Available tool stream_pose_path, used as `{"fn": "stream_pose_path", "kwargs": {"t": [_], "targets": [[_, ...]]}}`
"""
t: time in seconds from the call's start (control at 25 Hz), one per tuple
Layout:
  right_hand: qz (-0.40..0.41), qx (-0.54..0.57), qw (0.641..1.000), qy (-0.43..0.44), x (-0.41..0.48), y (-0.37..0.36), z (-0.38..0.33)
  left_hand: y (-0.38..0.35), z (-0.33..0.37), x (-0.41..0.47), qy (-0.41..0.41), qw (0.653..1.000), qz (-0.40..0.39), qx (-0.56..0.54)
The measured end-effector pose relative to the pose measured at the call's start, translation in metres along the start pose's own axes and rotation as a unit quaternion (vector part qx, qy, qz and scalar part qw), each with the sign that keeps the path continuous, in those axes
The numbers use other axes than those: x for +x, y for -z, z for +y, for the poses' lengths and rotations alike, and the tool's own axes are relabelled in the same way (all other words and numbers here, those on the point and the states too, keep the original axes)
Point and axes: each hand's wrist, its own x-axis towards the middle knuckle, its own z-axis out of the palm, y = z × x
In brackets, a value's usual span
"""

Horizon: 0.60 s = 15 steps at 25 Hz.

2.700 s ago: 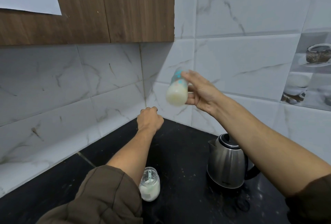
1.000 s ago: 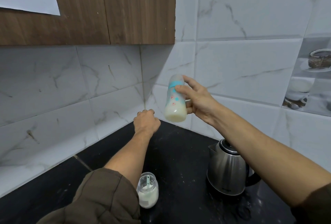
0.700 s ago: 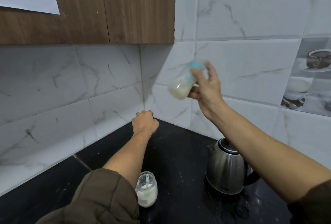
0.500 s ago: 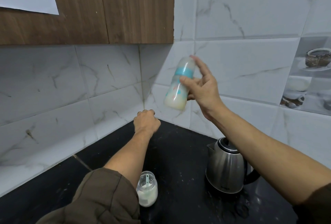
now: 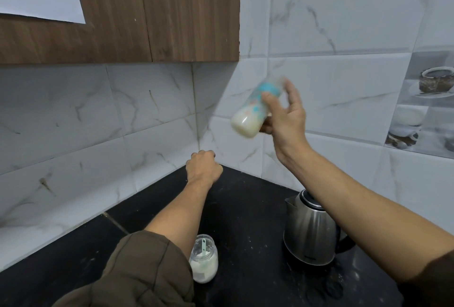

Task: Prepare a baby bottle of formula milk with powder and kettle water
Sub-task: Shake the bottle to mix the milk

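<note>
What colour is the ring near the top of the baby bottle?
Turquoise blue, on the baby bottle held in the right hand; head view, slightly blurred.

A wood cabinet (image 5: 157,11) hangs above the black counter (image 5: 245,208); white marble tiles (image 5: 331,24) meet beside it.

1. Light moderate, cool and even; white wall tiles (image 5: 344,24) read pale blue-grey. The source is out of frame.
2. Cabinet (image 5: 147,11) throws a soft, slanted shadow onto the tiles beneath it, into the corner.
3. Black desk (image 5: 245,208) dark, little detail; faint specks show on it.
4. Kettle (image 5: 310,235) carries dull highlights on its steel side, no hard glare.
5. Bottle (image 5: 255,110) smeared by motion blur, outline and teal band soft; right hand (image 5: 287,120) slightly blurred at the fingers.
6. Left hand (image 5: 204,167), jar (image 5: 204,263) and sleeve (image 5: 137,270) fairly sharp.
7. Wide-angle distortion: tile lines and cabinet edge bow and tilt toward the frame edges.
</note>
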Motion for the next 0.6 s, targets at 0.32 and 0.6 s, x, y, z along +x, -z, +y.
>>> {"fn": "stream_pose_path", "kwargs": {"t": [0.32,0.6], "targets": [[-0.187,-0.118,0.975,0.03,-0.017,0.0,0.001,-0.002,-0.001,-0.003,0.013,1.0,-0.003,0.003],[0.062,0.056,0.997,-0.002,0.012,-0.012,-0.014,-0.002,-0.002,0.0,-0.002,1.0,-0.002,0.007]]}}
